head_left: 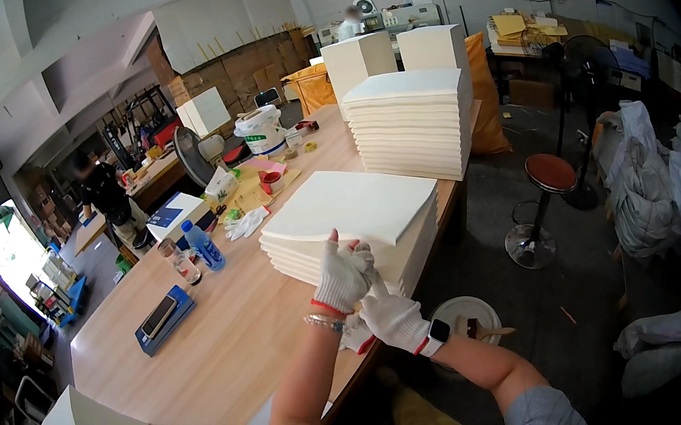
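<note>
My left hand (341, 279) wears a white knit glove with a red cuff and bare fingertips. It is open, its thumb pointing up, in front of a stack of thick white paper blocks (348, 203). Against it rests my right hand (395, 322), in a matching glove, with an extended finger touching the left glove near its fingers; its other fingers are partly hidden. Neither hand holds a visible object. Below the hands, another white glove with red trim (357, 335) lies at the table edge.
The wooden table (226, 322) carries a taller paper stack (407, 126), water bottle (204, 246), phone on a blue box (161, 316), spare gloves (247, 223) and white bucket (261, 133). Right of its edge are a bucket with a brush (468, 320) and red stool (549, 174). Two people work farther off.
</note>
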{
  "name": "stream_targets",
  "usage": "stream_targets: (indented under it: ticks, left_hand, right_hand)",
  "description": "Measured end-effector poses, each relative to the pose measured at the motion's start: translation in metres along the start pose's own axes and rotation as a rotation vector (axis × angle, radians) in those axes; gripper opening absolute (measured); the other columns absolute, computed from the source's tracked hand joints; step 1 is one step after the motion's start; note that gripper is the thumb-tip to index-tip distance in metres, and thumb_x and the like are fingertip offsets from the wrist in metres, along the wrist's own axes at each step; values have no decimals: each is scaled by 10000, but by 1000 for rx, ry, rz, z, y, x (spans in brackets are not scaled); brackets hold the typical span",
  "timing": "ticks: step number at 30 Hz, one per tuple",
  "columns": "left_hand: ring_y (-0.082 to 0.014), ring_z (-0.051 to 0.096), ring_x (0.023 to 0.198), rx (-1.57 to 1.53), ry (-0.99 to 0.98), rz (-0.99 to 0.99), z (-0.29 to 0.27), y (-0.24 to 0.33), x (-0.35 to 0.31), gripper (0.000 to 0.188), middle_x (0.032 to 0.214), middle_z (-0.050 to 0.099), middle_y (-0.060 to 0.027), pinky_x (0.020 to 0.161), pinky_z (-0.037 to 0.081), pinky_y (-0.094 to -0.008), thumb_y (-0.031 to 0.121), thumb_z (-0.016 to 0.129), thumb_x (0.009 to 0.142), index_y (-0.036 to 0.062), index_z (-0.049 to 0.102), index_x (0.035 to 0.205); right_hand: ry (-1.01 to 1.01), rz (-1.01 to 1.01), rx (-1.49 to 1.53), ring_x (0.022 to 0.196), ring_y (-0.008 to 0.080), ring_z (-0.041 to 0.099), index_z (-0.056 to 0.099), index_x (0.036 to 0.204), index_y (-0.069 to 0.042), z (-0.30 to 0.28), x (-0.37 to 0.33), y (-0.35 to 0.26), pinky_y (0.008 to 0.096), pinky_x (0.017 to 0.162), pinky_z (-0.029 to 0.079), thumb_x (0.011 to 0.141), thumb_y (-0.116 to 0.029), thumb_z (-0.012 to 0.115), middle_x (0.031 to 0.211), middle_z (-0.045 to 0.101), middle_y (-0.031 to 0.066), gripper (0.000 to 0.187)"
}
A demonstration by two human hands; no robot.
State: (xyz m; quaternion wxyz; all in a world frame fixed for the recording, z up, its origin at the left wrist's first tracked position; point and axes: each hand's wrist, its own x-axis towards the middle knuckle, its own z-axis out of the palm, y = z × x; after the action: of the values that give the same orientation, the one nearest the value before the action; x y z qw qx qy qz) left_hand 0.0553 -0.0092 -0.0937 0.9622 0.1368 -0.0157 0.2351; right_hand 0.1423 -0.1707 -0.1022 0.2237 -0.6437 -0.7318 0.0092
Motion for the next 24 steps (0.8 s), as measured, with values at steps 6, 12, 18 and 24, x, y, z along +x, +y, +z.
stream_targets:
  ticks: [6,12,18,24]
  left_hand:
    - [-330,528,1191,371,535,426,16,17,54,354,1197,541,-228,999,470,-446,310,520,938,-16,478,1069]
    - [-276,622,902,277,544,515,43,45,-34,169,947,601,-125,756,550,-410,152,502,903,6,539,980]
    - [-243,679,750,518,626,372,52,66,-286,276,912,672,-137,659,580,-350,179,529,891,-40,577,1052]
    - [-254,618,1110,665,820,663,1,21,-438,484,1246,595,-143,955,531,-392,9,483,886,-19,427,1366]
  right_hand:
    - [208,-120,-45,868,374,678,646,860,-24,20,5,4,472,735,548,883,-210,541,1331,454,331,215]
    - [397,-230,572,1127,390,551,613,1013,33,9,0,22,469,972,442,971,-137,453,1083,621,202,237]
    - [-165,295,1925,779,209,650,485,1294,17,12,47,-15,309,651,556,995,-515,395,1059,640,168,617]
    - [-823,72,1328,867,107,633,678,1059,38,118,101,-79,259,773,496,891,-260,701,966,705,53,343]
